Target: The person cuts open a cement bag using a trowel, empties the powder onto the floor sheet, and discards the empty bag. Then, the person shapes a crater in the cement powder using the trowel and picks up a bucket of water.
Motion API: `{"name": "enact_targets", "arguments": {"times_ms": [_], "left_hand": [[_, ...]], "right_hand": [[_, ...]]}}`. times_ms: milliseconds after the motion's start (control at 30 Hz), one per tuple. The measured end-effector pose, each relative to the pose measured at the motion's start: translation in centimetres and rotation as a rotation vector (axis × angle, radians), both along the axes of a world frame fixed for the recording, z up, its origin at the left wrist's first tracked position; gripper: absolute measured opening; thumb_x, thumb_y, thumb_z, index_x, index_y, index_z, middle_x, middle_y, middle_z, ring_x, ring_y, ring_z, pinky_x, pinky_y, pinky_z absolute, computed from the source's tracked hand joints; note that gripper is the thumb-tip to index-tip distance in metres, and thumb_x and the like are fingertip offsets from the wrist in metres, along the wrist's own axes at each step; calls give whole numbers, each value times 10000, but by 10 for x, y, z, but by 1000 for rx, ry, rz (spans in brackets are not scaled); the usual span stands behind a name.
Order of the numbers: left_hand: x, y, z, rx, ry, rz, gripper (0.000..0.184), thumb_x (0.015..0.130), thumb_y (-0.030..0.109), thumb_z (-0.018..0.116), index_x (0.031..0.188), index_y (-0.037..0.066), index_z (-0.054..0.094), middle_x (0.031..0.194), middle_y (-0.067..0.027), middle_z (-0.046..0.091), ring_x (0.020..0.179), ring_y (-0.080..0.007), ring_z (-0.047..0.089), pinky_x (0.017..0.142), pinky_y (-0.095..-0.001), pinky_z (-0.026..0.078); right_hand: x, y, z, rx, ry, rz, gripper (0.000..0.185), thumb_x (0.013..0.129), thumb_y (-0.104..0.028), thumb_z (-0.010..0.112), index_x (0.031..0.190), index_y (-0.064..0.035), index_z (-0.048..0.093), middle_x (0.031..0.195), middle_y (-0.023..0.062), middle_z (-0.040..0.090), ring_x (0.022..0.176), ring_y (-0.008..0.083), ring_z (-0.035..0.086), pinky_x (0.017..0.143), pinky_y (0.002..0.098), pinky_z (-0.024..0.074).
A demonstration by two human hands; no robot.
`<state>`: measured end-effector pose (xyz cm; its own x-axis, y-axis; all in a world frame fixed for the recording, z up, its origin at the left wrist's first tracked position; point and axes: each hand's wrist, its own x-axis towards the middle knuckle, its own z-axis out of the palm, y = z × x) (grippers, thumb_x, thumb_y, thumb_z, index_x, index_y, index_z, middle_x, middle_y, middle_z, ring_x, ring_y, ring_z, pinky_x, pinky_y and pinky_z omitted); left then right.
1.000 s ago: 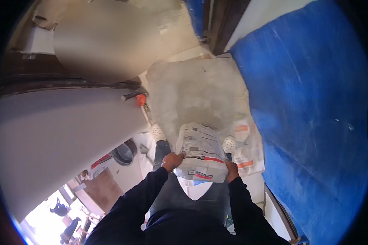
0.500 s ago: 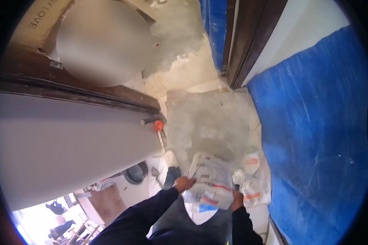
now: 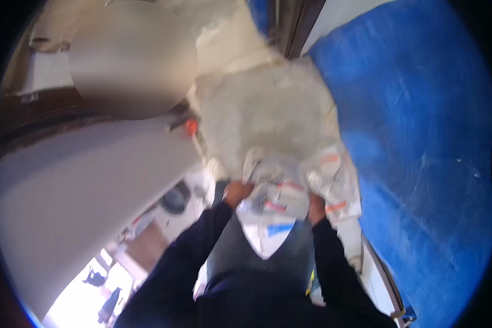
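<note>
In the head view a white plastic sack (image 3: 279, 188) with red and dark print lies across the space in front of my legs. My left hand (image 3: 239, 192) is closed on its left edge, and my right hand (image 3: 316, 208) grips the opposite edge. The print is blurred, so I cannot read it. Below the sack, between my legs, a white surface with a blue strip (image 3: 279, 229) shows. My shoes, pale with holes, peek out on either side of the sack.
A grey cement-like floor patch (image 3: 262, 104) extends ahead. Blue sheeting (image 3: 415, 142) covers the right side. A pale wall (image 3: 93, 180) stands at left, with an orange item (image 3: 191, 127) at its end. A dark bucket (image 3: 175, 198) and flat printed plastic (image 3: 336, 183) lie nearby.
The view has tilted, so the floor, sack and hands appear higher in the picture. Both hands keep hold of the sack, which seems drawn slightly back toward my legs.
</note>
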<state>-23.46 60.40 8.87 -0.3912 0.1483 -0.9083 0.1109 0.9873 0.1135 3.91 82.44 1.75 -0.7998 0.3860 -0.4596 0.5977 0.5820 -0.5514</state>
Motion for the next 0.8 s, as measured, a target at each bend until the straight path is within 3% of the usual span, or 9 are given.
{"name": "enact_targets", "arguments": {"times_ms": [33,67,167,367,433,467,567,633,800], "left_hand": [[-33,31,-26,92,75,20,652,808,597,474,832,-16,697,848,-274,645,864,-379,657,777,-452,502],[-34,34,-30,105,190,11,649,803,595,478,818,-17,695,833,-272,645,851,-385,656,766,-454,503],[-43,19,-51,80,-56,-39,645,811,583,482,899,-22,686,945,-274,642,936,-401,627,818,-447,490],[-37,11,1,-9,-159,-28,570,886,533,428,945,23,678,901,-252,649,886,-399,631,762,-471,492],[-59,23,-72,406,150,-321,454,894,492,431,922,115,681,809,-224,653,781,-393,638,691,-498,489],[-67,30,-67,466,306,-373,442,901,466,425,877,103,677,760,-217,650,718,-394,634,661,-508,484],[-65,6,-61,422,212,-555,336,931,389,432,1078,178,649,797,-196,634,736,-339,634,669,-457,490],[-52,13,-67,300,116,-210,400,887,424,426,884,109,671,743,-206,650,722,-384,651,638,-500,504],[-73,41,17,240,-86,-111,495,856,528,467,1066,119,651,903,-239,650,896,-395,632,818,-485,477]], "right_hand": [[-41,23,-20,134,44,-86,310,840,-351,529,761,-56,582,705,184,582,728,330,600,633,458,442],[-54,15,-29,-367,58,-725,273,854,-306,511,742,-65,574,673,176,571,711,314,598,617,452,434],[-57,25,-32,-81,-205,17,279,856,-311,506,753,-71,605,653,164,574,703,312,604,604,438,436],[-23,-16,-6,57,-30,-198,218,859,-237,504,848,-71,645,756,160,618,786,301,623,667,405,480],[-91,44,-26,318,-3,-48,264,888,-254,467,860,-61,645,841,201,640,908,297,613,741,422,472],[-109,43,-36,-281,50,-703,304,889,-295,452,768,-74,622,719,185,613,818,270,617,686,421,460],[-78,35,-31,-260,-240,-87,292,876,-296,459,770,-76,619,734,181,616,788,281,625,657,437,457],[-98,50,2,104,-133,54,299,863,-307,500,862,-45,646,779,155,650,730,311,609,687,423,470],[-49,-6,21,-104,-67,-457,322,874,-286,507,912,8,633,826,136,649,750,247,621,719,374,483]]}}
